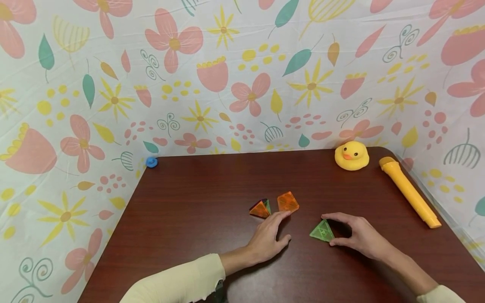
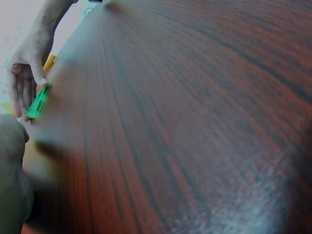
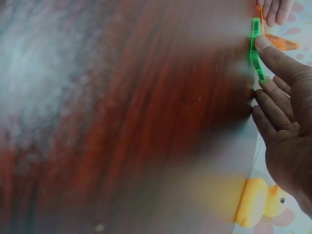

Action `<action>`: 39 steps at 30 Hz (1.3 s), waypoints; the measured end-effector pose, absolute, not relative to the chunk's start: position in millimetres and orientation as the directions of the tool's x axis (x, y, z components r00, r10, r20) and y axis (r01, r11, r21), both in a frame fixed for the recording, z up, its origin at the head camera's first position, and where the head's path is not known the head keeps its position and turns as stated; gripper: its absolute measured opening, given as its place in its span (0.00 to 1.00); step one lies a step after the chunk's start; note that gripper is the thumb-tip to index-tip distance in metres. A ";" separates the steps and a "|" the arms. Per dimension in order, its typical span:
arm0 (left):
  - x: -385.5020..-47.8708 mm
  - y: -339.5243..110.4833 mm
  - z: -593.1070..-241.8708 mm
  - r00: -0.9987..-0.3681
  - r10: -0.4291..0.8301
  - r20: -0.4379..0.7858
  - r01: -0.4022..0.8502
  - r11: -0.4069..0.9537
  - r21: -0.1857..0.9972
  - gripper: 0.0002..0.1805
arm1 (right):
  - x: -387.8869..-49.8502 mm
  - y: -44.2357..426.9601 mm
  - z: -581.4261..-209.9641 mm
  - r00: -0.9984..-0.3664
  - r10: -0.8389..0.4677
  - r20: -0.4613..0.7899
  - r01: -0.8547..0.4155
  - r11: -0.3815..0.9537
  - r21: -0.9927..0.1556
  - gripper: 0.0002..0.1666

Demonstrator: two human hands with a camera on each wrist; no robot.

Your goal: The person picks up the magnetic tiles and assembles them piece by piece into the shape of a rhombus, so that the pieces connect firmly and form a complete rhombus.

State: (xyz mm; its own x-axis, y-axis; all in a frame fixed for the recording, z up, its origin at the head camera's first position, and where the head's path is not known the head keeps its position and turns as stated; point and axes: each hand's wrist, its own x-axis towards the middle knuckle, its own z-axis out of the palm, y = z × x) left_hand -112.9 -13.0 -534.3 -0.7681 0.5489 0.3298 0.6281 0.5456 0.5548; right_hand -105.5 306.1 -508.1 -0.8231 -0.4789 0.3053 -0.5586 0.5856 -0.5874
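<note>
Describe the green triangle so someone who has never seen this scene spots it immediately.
On the brown table, find the right hand, left of the yellow microphone in the head view. That hand pinches the green triangle. Unlike the orange piece nearby, it is green and three-cornered.

In the head view, recorded glossy translucent plastic in the green tile (image 1: 323,232) at 4 o'clock; likewise in the orange piece (image 1: 288,202), between 4 and 5, and the orange-faced cluster (image 1: 260,209) at 5. Noted smooth wood grain on the tabletop (image 1: 257,284) at 6, with pale sheen in both wrist views. Saw thin, creased cloth in the printed backdrop (image 1: 242,63) at 12; smooth plastic, by look, in the yellow microphone (image 1: 411,193) and duck (image 1: 351,159) at 3; matt cloth in the cream sleeve (image 1: 182,277) at 7.
</note>
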 end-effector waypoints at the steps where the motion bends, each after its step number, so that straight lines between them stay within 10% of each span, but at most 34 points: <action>1: -113.0 -12.9 -534.4 -0.768 0.549 0.330 0.628 0.545 0.555 0.38 | -105.9 305.8 -507.8 -0.820 -0.480 0.310 -0.563 0.585 -0.584 0.41; 39: -113.9 -12.7 -535.7 -0.765 0.554 0.328 0.631 0.544 0.553 0.38 | -110.5 287.7 -498.1 -0.831 -0.444 0.336 -0.550 0.565 -0.615 0.37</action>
State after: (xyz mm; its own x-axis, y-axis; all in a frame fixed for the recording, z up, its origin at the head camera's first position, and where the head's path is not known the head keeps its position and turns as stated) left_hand -113.9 -12.7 -535.7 -0.7654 0.5536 0.3282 0.6308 0.5441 0.5532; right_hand -110.5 287.7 -498.1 -0.8309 -0.4436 0.3358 -0.5501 0.5647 -0.6153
